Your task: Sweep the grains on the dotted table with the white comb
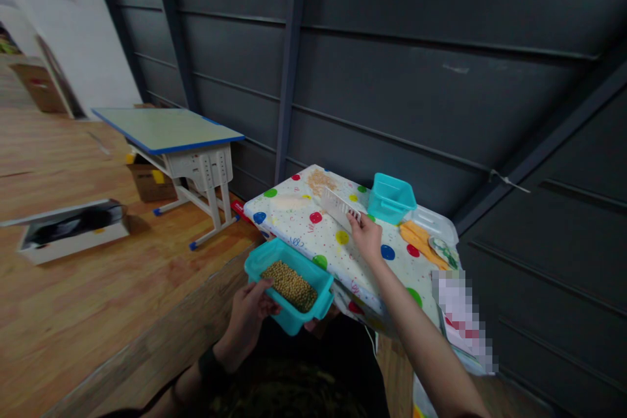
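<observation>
My left hand [249, 317] grips the near left corner of a teal plastic basket [274, 260] holding yellowish beans [291, 285], kept just off the near edge of a small table with a polka-dot cloth [298, 228]. My right hand [366, 235] reaches over the cloth, its fingers closed on the end of a flat white ridged scraper [337, 206] that lies on the cloth. Beyond the scraper's far end, scattered grains [321, 179] lie near the table's far corner.
A second teal basket [390, 198] sits at the table's back beside a clear tray [431, 221], orange cloths [416, 238] and a round lid. A dark panelled wall is right behind. A blue-edged desk [166, 129] and a white box [68, 230] stand on the wooden floor to the left.
</observation>
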Demonstrator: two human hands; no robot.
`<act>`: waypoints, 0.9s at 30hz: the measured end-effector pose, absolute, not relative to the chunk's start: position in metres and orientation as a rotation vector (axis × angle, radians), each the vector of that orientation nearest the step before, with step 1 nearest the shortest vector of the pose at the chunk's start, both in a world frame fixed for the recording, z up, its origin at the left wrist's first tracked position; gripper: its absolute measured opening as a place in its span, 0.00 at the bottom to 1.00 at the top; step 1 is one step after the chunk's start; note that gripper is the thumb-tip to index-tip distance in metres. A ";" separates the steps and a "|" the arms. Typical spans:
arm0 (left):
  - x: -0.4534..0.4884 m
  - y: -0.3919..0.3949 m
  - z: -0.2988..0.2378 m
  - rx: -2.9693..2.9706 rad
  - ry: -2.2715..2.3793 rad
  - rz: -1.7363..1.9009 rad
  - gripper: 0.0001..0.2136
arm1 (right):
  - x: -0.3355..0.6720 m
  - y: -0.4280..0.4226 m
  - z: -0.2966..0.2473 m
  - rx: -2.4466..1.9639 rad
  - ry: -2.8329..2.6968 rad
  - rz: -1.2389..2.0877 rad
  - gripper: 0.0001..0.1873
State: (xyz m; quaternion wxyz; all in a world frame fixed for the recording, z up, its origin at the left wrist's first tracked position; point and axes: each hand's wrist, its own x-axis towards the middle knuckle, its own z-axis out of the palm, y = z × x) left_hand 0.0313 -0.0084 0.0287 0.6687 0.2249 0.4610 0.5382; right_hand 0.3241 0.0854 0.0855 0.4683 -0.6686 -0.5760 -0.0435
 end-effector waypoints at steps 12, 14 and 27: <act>0.030 -0.008 0.027 0.513 1.047 1.202 0.18 | 0.320 0.083 0.083 -1.559 -1.388 -0.036 0.32; 0.030 -0.009 0.028 0.510 1.053 1.204 0.18 | 0.320 0.085 0.084 -1.551 -1.368 -0.035 0.32; 0.031 -0.009 0.026 0.503 1.040 1.224 0.18 | 0.325 0.094 0.085 -1.533 -1.320 -0.040 0.33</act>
